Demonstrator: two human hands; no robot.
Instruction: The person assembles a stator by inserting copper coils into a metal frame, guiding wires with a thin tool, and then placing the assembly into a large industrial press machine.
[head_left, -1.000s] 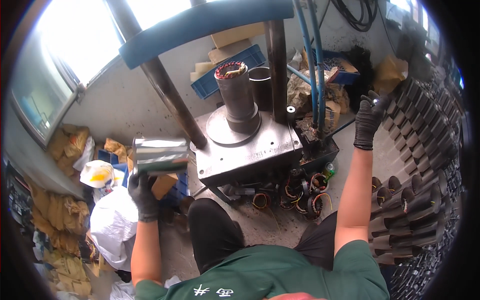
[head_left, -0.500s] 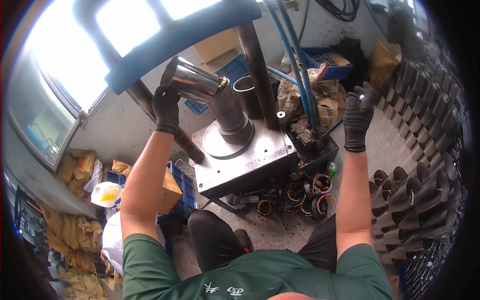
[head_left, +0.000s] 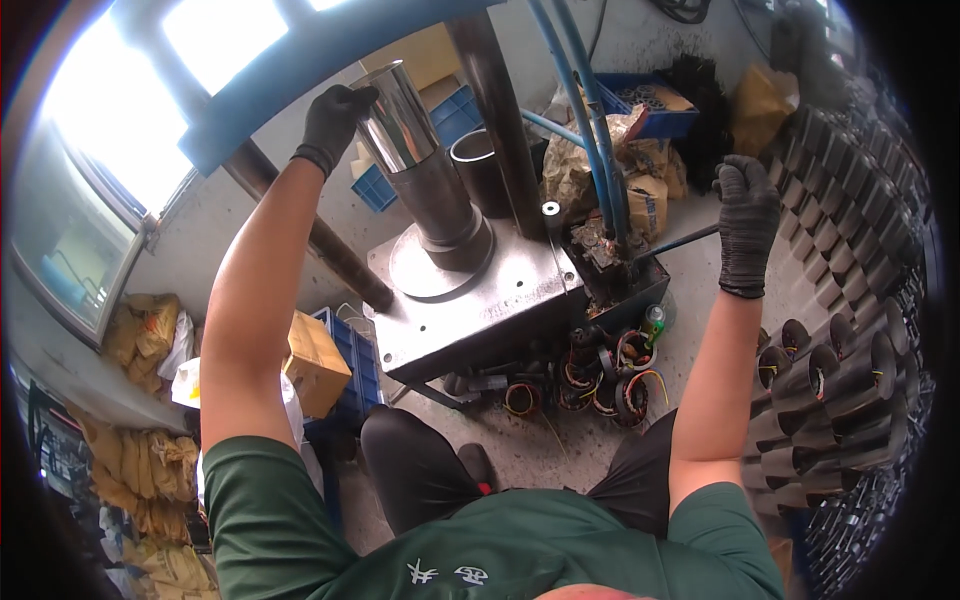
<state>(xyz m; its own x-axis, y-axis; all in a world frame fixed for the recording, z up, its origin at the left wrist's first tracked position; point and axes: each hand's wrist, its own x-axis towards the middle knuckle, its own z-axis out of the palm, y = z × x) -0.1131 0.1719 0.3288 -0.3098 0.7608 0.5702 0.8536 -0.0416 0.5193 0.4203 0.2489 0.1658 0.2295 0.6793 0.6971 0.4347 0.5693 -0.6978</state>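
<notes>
My left hand (head_left: 338, 118), in a dark glove, grips the upper rim of a shiny metal cylinder (head_left: 398, 125). The cylinder stands nearly upright, its lower end meeting the top of a dull grey round post (head_left: 440, 200). That post rises from a round base (head_left: 412, 268) on the steel bed of a press (head_left: 470, 320). Off to the right, my gloved right hand (head_left: 748, 195) is closed. A thin bar lever (head_left: 685, 240) from the dark unit beside the press runs up to it; the glove hides the lever's end.
A blue crossbeam (head_left: 300, 75) and dark columns (head_left: 495, 120) frame the press. Behind the post stands a dark open cylinder (head_left: 478, 170). Wire-wound motor stators (head_left: 625, 395) lie on the floor. Rows of metal housings (head_left: 850, 220) line the right; a carton (head_left: 315, 365) sits left.
The shiny cylinder has swung from a steep tilt to nearly upright over the post, with my left hand at its rim. My right hand has shifted right, and the lever lies flatter.
</notes>
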